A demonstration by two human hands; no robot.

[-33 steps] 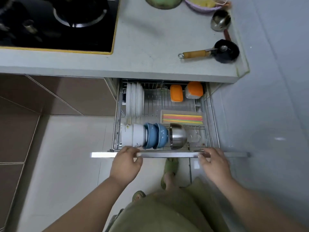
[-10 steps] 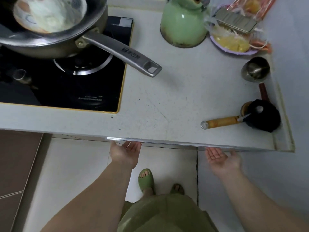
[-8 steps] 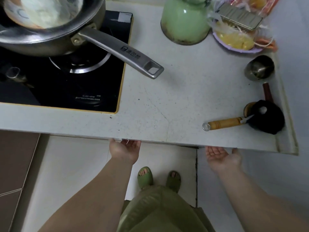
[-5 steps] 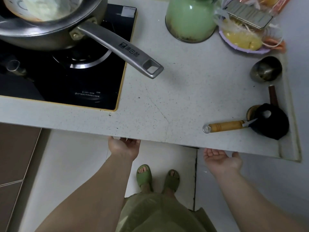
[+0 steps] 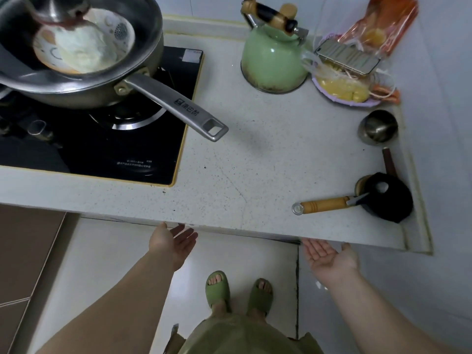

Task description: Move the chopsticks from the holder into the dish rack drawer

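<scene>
While both hands sit just below the front edge of the countertop (image 5: 255, 159), palms up, the entries below take that countertop as the landmark.

Left hand (image 5: 171, 245): spread wide, empty, fingers pointing toward the countertop's front edge; fingertips at or just under the edge, contact cannot be told.

Right hand (image 5: 329, 258): spread wide, empty, palm up, just below the countertop's front edge toward its right end, thumb out to the right.

Chopsticks and holder: not visible anywhere on or below the countertop.

Dish rack drawer: not visible; only the underside line of the countertop shows where the hands are.

Pan (image 5: 76, 62): on the black hob (image 5: 107, 146) at the countertop's left, long steel handle angled out over the bare surface; a patterned bowl (image 5: 84, 44) with white contents sits inside.

Kettle (image 5: 273, 57): green, upright, at the countertop's back, right of the hob.

Plate (image 5: 344, 93): lilac, at the back right of the countertop, beside the kettle, a phone (image 5: 347, 60) lying across what it holds.

Steel cup (image 5: 379, 127): near the countertop's right edge.

Wooden-handled tool (image 5: 324, 205): lying near the front right of the countertop, its head against a black object (image 5: 390, 200).

Feet: in green slippers (image 5: 217, 287) on the tiled floor below the countertop, between the two arms.
</scene>
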